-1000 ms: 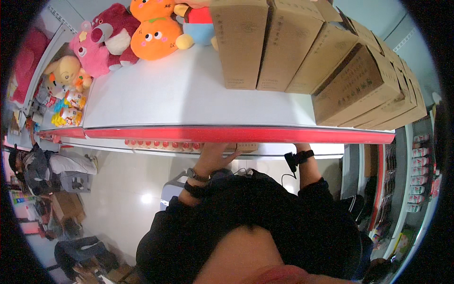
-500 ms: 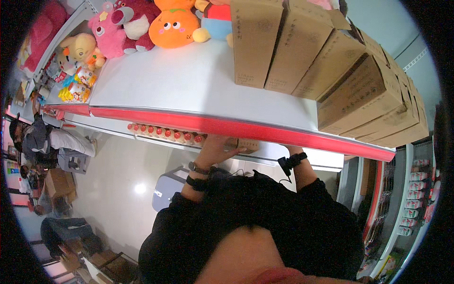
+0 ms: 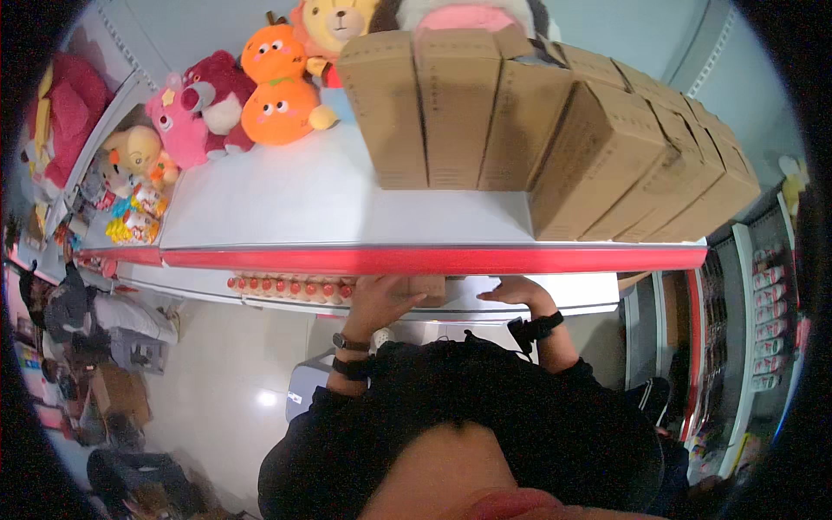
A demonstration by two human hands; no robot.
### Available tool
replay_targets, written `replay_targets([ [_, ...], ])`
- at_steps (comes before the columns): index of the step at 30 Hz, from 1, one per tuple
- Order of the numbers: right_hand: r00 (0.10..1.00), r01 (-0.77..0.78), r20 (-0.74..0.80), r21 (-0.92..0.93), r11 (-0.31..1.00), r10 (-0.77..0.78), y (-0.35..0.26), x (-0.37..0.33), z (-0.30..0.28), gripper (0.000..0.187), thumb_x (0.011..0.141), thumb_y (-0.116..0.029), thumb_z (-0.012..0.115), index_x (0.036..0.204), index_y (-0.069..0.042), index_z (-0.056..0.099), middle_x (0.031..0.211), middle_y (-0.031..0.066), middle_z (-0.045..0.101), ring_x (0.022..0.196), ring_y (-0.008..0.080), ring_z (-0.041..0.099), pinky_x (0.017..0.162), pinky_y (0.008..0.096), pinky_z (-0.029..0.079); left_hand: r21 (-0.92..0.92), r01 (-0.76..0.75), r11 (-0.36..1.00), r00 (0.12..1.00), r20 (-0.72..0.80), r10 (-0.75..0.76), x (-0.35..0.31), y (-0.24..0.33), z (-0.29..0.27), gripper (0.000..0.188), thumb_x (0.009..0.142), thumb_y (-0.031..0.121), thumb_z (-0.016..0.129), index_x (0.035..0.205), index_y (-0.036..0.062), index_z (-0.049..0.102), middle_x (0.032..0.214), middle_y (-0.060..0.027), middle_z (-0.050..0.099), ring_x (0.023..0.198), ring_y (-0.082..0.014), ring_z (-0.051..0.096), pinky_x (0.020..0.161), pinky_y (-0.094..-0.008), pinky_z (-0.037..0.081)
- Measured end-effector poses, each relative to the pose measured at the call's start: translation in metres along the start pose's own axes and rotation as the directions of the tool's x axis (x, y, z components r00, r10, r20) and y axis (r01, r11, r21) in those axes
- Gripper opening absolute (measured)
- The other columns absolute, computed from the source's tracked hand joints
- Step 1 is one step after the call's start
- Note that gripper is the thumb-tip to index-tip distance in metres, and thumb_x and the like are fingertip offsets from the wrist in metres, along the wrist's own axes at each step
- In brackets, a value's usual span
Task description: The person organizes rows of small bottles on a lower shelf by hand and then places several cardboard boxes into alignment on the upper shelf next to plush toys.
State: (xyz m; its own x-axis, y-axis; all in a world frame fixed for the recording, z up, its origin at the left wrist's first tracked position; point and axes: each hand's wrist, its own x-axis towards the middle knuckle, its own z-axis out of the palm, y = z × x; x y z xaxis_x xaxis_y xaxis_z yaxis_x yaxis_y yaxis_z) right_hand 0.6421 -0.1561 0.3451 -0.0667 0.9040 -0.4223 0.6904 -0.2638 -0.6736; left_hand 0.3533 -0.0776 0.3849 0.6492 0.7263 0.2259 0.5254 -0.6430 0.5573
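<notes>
On the lower shelf, my left hand (image 3: 381, 302) rests against the left side of a small brown cardboard box (image 3: 427, 289), its thumb stretched across the box's front. The other fingertips run partly under the upper shelf's red edge. My right hand (image 3: 513, 292) is apart from the box, to its right, with fingers stretched out and nothing in them. A row of small bottles with red caps (image 3: 295, 288) stands left of my left hand. Both wrists wear black bands, and a watch sits on the left one.
Tall brown cardboard boxes (image 3: 459, 121) stand on the white upper shelf (image 3: 260, 204), with plush toys (image 3: 279, 108) at its back left. Its red front strip (image 3: 390, 259) overhangs my hands. A grey bin-like object (image 3: 309, 381) is below left. People and cartons are at far left.
My right hand has come out from under the red edge into sight. My left hand now sits at the box's side. The view has tilted up, showing more toys and box tops.
</notes>
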Motion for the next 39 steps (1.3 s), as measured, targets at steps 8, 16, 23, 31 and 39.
replay_targets([
  [8, 0.978, 0.101, 0.189, -0.053, 0.993, -0.089, -0.037, -0.091, -0.035, 0.047, 0.078, -0.033, 0.067, 0.11, -0.001, 0.058, 0.105, 0.0151, 0.062, 0.097, 0.0246, 0.059, 0.083, 0.0323, 0.046, -0.02, 0.011, 1.0, 0.995, -0.103, -0.013, 0.005, 0.008, 0.003, 0.054, 0.074, 0.039, 0.069, 0.116, 0.0086, 0.054, 0.115, -0.0152, 0.052, 0.106, -0.034, 0.048, 0.09, -0.0465, 0.037],
  [16, 0.537, 0.801, -0.442, 0.0, 0.599, -0.718, -0.114, -0.174, -0.098, 0.026, 0.067, -0.001, 0.066, 0.092, -0.001, 0.064, 0.092, 0.0123, 0.065, 0.082, 0.0255, 0.062, 0.074, 0.0338, 0.048, 0.056, -0.075, 0.996, 0.941, -0.327, 0.089, 0.002, 0.034, 0.011, 0.048, 0.075, 0.032, 0.069, 0.113, 0.0062, 0.055, 0.115, -0.016, 0.051, 0.107, -0.0351, 0.046, 0.091, -0.0471, 0.036],
  [23, -0.153, -0.037, -0.571, -0.812, 0.582, -0.807, -0.168, -0.167, -0.151, 0.039, 0.063, -0.022, 0.071, 0.099, -0.011, 0.063, 0.115, 0.0129, 0.052, 0.116, 0.035, 0.038, 0.095, 0.0436, 0.029, 0.102, -0.058, 0.993, 0.858, -0.504, 0.102, -0.022, 0.05, 0.028, 0.035, 0.073, 0.016, 0.07, 0.103, 0.0033, 0.059, 0.116, -0.0142, 0.051, 0.114, -0.0339, 0.044, 0.098, -0.0473, 0.031],
  [31, -0.012, -0.218, -0.627, -0.759, 0.614, -0.779, -0.176, -0.149, -0.159, 0.052, 0.065, -0.037, 0.072, 0.108, -0.014, 0.057, 0.129, 0.0114, 0.038, 0.129, 0.044, 0.014, 0.099, 0.0613, 0.009, 0.024, -0.029, 0.999, 0.842, -0.538, 0.038, -0.036, 0.061, 0.037, 0.03, 0.072, 0.012, 0.069, 0.099, 0.0044, 0.06, 0.113, -0.0131, 0.054, 0.114, -0.0335, 0.045, 0.097, -0.0455, 0.032],
  [39, -0.238, 0.095, -0.548, -0.835, 0.543, -0.802, -0.164, -0.137, -0.146, 0.073, 0.061, -0.034, 0.079, 0.12, -0.012, 0.042, 0.128, 0.014, 0.038, 0.13, 0.041, 0.014, 0.101, 0.0576, 0.01, -0.043, -0.031, 0.999, 0.869, -0.494, 0.006, -0.037, 0.061, 0.04, 0.033, 0.073, 0.014, 0.069, 0.103, 0.005, 0.059, 0.114, -0.012, 0.054, 0.114, -0.0326, 0.045, 0.097, -0.0437, 0.033],
])
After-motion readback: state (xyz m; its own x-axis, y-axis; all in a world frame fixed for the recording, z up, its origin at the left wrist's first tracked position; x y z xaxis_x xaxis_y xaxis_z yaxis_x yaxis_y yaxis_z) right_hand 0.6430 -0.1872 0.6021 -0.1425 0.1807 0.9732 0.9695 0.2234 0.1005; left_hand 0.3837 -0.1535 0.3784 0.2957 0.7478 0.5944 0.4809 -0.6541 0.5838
